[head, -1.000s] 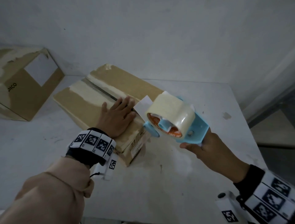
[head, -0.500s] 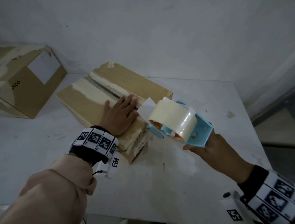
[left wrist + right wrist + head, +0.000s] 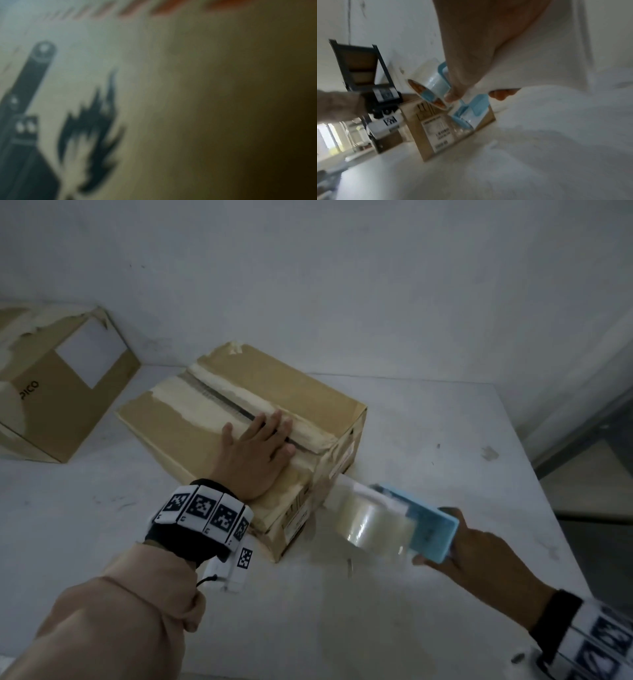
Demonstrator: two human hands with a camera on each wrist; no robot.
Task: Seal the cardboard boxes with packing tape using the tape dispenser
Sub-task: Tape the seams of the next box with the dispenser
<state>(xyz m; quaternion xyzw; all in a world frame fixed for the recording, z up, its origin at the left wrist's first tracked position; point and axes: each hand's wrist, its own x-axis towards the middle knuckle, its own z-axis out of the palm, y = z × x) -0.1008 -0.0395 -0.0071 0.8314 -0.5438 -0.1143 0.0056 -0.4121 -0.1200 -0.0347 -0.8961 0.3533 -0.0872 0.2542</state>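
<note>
The left hand (image 3: 255,455) lies flat, fingers straight, on top of the box (image 3: 212,419), pressing beside its centre seam. The box sits on the tabletop (image 3: 428,611) toward the far edge, its near end face turned to the right hand (image 3: 476,556). That hand curls round the handle of the blue dispenser (image 3: 424,525), whose tape roll (image 3: 370,520) is low against the box's end face; a strip of tape (image 3: 346,487) runs from the roll to the cardboard. The dispenser is blurred. A second box (image 3: 51,405) stands at the tabletop's far left corner, well apart. The left wrist view shows only blurred print on cardboard.
</note>
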